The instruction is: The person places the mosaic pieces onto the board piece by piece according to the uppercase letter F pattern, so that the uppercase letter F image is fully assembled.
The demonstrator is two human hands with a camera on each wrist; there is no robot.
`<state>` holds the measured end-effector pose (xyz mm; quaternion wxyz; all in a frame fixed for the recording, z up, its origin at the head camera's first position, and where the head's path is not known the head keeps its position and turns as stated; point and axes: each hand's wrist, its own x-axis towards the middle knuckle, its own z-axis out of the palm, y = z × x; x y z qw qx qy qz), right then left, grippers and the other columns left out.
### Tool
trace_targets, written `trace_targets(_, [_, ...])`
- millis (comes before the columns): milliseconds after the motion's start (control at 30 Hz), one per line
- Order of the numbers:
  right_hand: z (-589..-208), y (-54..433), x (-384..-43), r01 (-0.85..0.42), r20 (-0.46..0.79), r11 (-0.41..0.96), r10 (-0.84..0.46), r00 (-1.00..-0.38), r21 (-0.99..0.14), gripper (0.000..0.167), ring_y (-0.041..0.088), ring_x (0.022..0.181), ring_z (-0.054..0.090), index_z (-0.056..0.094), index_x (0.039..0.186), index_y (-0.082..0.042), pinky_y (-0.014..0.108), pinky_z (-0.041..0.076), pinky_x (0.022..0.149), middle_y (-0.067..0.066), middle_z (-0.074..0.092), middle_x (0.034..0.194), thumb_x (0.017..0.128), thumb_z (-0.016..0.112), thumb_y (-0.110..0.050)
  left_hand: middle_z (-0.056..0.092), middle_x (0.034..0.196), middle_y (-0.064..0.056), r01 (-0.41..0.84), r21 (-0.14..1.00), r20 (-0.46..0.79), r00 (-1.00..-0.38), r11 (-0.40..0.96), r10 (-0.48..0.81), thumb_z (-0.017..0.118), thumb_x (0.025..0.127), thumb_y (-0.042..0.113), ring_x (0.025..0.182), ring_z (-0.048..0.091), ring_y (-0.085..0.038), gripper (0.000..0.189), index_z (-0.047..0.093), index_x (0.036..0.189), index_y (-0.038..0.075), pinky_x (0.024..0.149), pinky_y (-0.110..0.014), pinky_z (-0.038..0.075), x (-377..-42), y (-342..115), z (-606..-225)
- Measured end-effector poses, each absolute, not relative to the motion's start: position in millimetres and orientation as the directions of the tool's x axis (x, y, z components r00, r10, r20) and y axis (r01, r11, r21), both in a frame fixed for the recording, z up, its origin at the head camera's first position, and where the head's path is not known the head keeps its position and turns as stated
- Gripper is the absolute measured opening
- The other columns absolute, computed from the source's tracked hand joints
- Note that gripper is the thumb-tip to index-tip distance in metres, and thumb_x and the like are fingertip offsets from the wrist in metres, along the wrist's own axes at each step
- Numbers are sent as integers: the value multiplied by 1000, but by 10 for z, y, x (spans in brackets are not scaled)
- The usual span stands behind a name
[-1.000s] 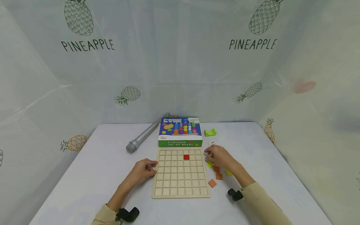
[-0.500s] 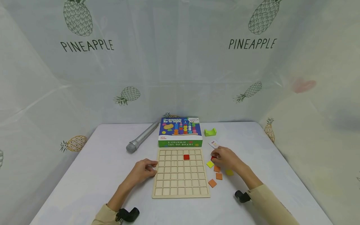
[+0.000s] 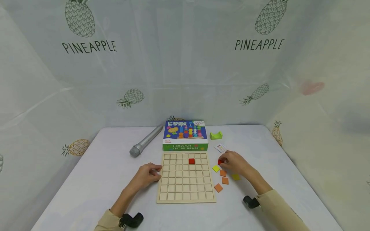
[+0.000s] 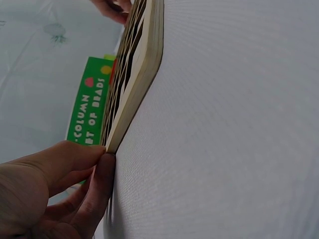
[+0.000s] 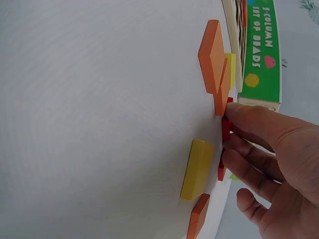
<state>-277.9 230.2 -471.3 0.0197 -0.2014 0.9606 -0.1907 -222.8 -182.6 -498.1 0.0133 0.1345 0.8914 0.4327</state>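
A wooden grid board [image 3: 186, 180] lies on the table with one red tile [image 3: 191, 161] in an upper cell. My left hand [image 3: 146, 175] holds the board's left edge with thumb and fingertips, as the left wrist view [image 4: 65, 191] shows. Right of the board, my right hand [image 3: 234, 163] pinches a red tile [image 3: 220, 162] at the table. In the right wrist view, red [image 5: 227, 127] shows between thumb and fingers, with more red below, partly hidden by the fingers. Nearby lie orange tiles [image 3: 218, 188] and yellow tiles [image 3: 215, 168], all flat.
Behind the board stands a bead-set box [image 3: 185, 136]. A silver microphone [image 3: 146, 140] lies to its left. On its right are a light green curved block [image 3: 216, 136] and a small printed card [image 3: 221, 148]. A pineapple-print sheet [image 3: 185, 64] hangs behind the table.
My right hand has moved away from the board's right edge, rightward to the loose tiles, and now pinches a red one. My left hand and the board have stayed put.
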Motion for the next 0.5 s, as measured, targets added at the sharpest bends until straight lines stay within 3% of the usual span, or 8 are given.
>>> trace_targets(500, [-4689, 2280, -2752, -391, 55, 841, -401, -914, -373, 18, 11, 75, 51, 75, 99, -6, 25, 48, 70, 1, 65, 88, 83, 77, -15, 70, 101, -7, 226, 764, 97, -966, 604, 238, 77, 78, 6, 76, 62, -6, 40, 70, 117, 0, 65, -19, 51, -2226, -1824, -4984])
